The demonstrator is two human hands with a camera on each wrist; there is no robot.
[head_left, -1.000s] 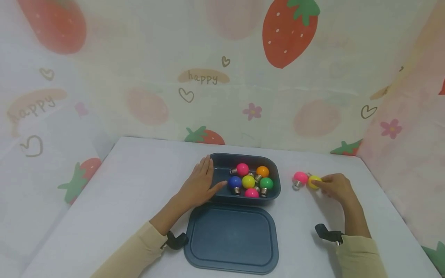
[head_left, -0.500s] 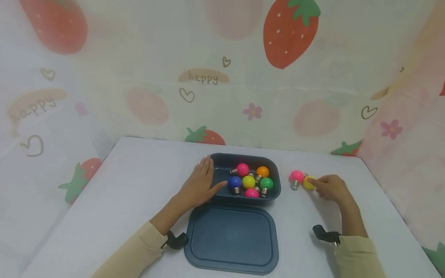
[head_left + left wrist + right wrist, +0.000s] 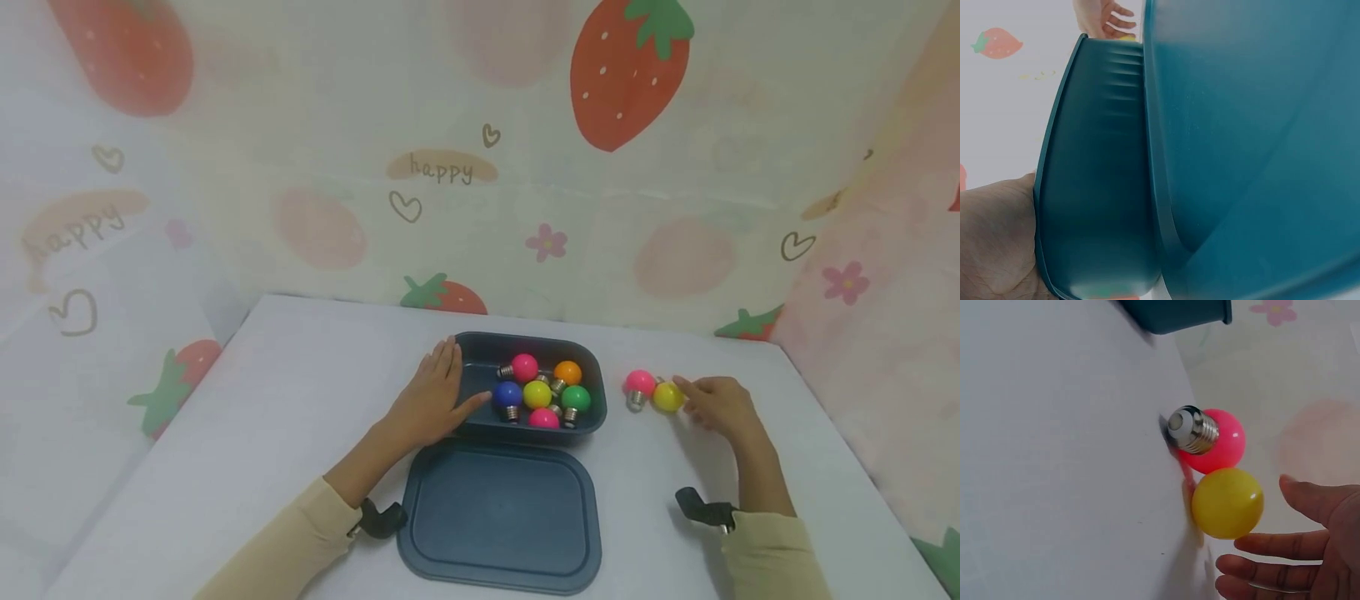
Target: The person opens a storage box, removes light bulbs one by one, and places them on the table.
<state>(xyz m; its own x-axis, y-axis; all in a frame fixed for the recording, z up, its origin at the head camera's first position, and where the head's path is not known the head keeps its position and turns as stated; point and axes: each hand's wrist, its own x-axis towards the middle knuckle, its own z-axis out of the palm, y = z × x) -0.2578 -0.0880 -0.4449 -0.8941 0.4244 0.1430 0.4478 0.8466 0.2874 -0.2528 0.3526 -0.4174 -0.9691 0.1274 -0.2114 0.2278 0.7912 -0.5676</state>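
Note:
My left hand (image 3: 423,400) rests against the left end of a dark blue box (image 3: 487,431), fingers straight and thumb spread over the near rim. Inside the box lie several small round light bulbs, among them a blue bulb (image 3: 507,394), a green bulb (image 3: 575,397) and an orange bulb (image 3: 567,372). On the table to its right, a yellow bulb (image 3: 1227,503) lies against a pink bulb (image 3: 1225,442) whose metal screw base shows. My right hand (image 3: 1310,550) is beside the yellow bulb, thumb and fingers spread; whether a fingertip touches it I cannot tell.
The box's flat blue lid (image 3: 498,517) lies on the white table (image 3: 300,400) in front of the box. A strawberry-print curtain (image 3: 315,150) closes off the back and sides. A black wrist mount (image 3: 382,518) sticks out by the left sleeve.
The pink and yellow bulbs on the table have shifted slightly left, and my right hand has moved left with them. Its fingers have come away from around the yellow bulb. My left hand stays put.

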